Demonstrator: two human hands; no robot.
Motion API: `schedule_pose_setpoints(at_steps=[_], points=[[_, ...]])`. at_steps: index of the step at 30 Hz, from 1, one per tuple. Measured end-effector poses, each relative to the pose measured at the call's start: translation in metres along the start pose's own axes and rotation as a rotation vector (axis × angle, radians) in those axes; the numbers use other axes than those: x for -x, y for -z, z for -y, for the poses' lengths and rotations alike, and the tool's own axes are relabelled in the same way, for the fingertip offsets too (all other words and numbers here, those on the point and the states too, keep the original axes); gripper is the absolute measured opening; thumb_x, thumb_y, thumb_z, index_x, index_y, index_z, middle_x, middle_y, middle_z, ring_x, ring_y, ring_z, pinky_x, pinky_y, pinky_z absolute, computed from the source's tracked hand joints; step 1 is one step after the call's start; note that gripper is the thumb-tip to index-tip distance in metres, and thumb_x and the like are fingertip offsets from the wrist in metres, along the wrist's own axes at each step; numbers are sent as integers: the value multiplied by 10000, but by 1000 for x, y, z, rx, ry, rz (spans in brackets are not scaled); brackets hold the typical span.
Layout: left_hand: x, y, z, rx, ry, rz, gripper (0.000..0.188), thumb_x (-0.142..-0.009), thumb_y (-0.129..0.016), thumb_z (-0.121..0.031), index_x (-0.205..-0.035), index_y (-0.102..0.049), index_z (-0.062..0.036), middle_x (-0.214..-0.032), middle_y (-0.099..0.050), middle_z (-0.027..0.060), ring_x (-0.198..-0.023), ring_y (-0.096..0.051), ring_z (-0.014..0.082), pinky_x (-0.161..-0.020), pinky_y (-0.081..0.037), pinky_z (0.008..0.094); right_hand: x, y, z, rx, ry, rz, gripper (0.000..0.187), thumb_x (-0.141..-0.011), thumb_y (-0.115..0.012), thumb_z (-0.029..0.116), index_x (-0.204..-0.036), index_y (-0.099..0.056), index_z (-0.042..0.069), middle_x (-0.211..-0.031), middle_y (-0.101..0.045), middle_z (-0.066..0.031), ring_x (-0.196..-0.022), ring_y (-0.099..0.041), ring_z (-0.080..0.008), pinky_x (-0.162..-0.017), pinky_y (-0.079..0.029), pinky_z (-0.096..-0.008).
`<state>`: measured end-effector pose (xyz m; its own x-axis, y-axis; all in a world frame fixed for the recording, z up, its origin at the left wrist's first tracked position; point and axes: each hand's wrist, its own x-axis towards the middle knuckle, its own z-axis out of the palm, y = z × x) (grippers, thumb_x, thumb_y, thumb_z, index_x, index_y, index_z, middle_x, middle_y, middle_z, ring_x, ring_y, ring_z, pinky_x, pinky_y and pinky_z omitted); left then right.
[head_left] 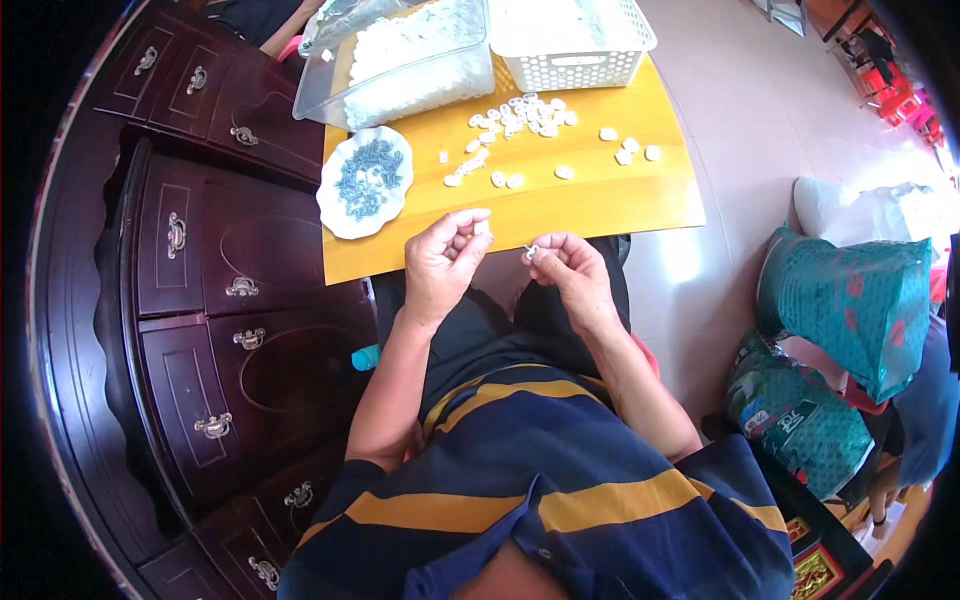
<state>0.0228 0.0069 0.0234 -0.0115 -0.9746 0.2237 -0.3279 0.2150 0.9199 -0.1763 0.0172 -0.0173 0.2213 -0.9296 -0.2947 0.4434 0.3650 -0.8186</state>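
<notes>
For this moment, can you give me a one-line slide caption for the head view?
Left hand and right hand pinch small parts above a yellow table scattered with white pieces.

Plate (pixel 365 181) at the table's (pixel 600 200) left edge; bin (pixel 400 60) and basket (pixel 572 40) along its far edge; loose pieces (pixel 530 130) mid-table.

To your left stands a dark wooden cabinet (pixel 200 330) with metal drawer pulls. At the far left corner of the yellow surface (pixel 620 195) lies a clear plastic tub (pixel 400 65) of white pieces; a white perforated basket (pixel 575 45) sits at the far edge beside it. A white scalloped plate (pixel 365 182) of small grey metal parts rests near the left edge. On the floor to your right lie green sacks (pixel 850 300).
</notes>
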Motion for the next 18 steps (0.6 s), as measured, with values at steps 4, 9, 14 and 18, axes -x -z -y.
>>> schedule_pose_setpoints(at_steps=[4,9,14,18], points=[[2,0,-6,-59,-22,44,248,-919,-723,44,-1164,-686,33,-927,-697,7,-726,-606,34,-680,-528,199,0,0,0,11,1,5,93,-1012,-651,106,-1076,-672,42,-943,-737,-37,-802,-658,-81,-757,-517,-213],[2,-1,-13,-53,34,169,234,-912,-743,10,-1142,-699,14,-893,-703,1,-732,-620,41,-695,-535,202,0,1,-6,-7,24,63,93,-1008,-659,109,-1070,-670,40,-942,-728,-29,-807,-655,-77,-756,-514,-210],[1,-2,-15,-82,40,251,225,-909,-732,13,-1132,-703,1,-909,-750,61,-790,-708,90,-720,-575,236,-1,2,-7,-2,29,76,90,-1007,-665,104,-1069,-671,39,-949,-719,-23,-812,-650,-76,-757,-513,-210],[0,-2,-15,-86,47,283,245,-908,-733,9,-1152,-710,4,-918,-751,61,-804,-707,92,-737,-576,238,-2,3,-9,46,47,79,100,-1004,-676,101,-1079,-673,35,-942,-711,-19,-817,-650,-79,-756,-514,-212]])
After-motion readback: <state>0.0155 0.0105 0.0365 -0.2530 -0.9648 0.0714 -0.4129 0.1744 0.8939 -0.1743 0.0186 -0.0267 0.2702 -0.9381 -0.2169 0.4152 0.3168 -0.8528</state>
